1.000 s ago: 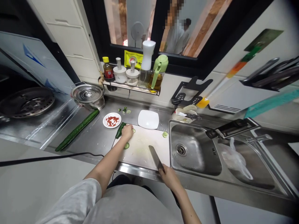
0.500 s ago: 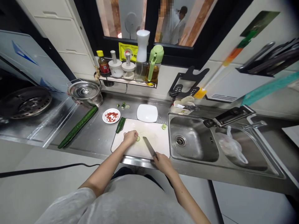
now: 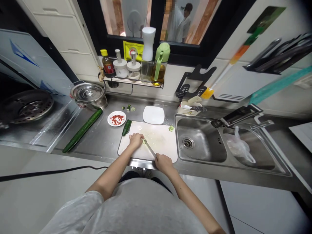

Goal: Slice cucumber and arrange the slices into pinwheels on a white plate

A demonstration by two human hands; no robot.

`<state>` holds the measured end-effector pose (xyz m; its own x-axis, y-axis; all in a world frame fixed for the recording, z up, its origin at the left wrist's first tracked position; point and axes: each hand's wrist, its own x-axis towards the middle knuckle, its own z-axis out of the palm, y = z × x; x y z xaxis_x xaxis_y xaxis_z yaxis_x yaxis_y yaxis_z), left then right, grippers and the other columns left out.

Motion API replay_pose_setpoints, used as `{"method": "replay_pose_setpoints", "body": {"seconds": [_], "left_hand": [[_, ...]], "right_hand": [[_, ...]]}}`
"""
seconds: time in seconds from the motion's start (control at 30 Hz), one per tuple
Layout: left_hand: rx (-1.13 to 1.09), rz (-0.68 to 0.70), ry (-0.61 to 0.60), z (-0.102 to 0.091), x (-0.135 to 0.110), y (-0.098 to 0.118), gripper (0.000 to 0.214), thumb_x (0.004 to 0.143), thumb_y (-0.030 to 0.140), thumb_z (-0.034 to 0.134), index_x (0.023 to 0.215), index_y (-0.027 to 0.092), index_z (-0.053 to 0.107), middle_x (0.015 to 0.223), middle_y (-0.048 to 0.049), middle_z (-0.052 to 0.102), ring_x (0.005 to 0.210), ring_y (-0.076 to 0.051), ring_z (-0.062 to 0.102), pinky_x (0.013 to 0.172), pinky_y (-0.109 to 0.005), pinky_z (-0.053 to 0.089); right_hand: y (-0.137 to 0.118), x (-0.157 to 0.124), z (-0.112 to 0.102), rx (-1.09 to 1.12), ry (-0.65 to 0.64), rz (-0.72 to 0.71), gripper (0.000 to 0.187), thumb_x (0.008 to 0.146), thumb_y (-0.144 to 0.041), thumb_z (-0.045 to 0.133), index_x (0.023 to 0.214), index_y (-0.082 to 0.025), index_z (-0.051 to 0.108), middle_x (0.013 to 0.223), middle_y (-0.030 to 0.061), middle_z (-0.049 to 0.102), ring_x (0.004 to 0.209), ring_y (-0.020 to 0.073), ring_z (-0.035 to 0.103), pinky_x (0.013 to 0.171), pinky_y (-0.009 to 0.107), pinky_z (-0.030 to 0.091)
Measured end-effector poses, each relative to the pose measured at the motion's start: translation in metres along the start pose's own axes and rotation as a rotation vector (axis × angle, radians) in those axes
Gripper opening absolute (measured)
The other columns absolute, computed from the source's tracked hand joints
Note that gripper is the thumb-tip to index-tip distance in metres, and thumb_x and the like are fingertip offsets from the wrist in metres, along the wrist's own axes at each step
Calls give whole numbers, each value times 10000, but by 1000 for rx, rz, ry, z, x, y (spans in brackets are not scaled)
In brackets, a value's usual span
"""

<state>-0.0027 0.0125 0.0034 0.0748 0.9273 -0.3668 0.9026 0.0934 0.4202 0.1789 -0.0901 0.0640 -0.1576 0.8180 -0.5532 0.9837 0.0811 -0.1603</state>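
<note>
Hands low: left hand point(image 3: 136, 140) curls onto a cucumber slice point(image 3: 144, 141), right hand point(image 3: 163, 162) grips the knife point(image 3: 149, 149).

Cutting board point(image 3: 162, 148) just left of the sink point(image 3: 207, 148), plate point(image 3: 153, 114) behind it (cucumber point(image 3: 83, 130) farther left)

We've got a thin green cucumber slice point(image 3: 144, 141) flat on the white cutting board point(image 3: 163, 145), knife point(image 3: 150, 150) tip angled against it.

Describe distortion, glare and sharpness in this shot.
Head view: wide lens bows the counter edge and wall lines. Head view: soft sheen on its steel and the pot lid. Head view: cutting board, left hand and right hand holding the knife are sharp, unblurred.
</note>
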Motion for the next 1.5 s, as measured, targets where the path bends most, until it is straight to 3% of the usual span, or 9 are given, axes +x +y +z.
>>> {"method": "replay_pose_setpoints", "body": {"seconds": [0.63, 0.97, 1.5], "left_hand": [[-8, 20, 23, 4, 2, -3, 248, 786, 173, 521, 928, 286, 690, 1056, -42, 662, 1079, -263, 498, 907, -417, 267], [-17, 34, 14, 4, 1, -4, 237, 797, 175, 523, 942, 264, 688, 1071, -49, 658, 1081, -264, 475, 901, -412, 255], [14, 24, 15, 4, 3, -3, 232, 798, 191, 524, 946, 256, 689, 1061, -70, 665, 1072, -268, 472, 892, -412, 239]], "right_hand": [[-5, 8, -3, -35, -27, -9, 323, 892, -174, 365, 1120, -150, 593, 1034, 161, 685, 1007, 245, 633, 778, 328, 431], [-9, 15, -17, -34, -116, 24, 310, 853, -158, 432, 1114, -170, 599, 1100, 151, 669, 1037, 256, 625, 766, 320, 449], [7, -4, -5, -22, -126, 50, 319, 862, -180, 419, 1114, -171, 613, 1088, 147, 677, 1037, 253, 628, 793, 335, 455]]}}
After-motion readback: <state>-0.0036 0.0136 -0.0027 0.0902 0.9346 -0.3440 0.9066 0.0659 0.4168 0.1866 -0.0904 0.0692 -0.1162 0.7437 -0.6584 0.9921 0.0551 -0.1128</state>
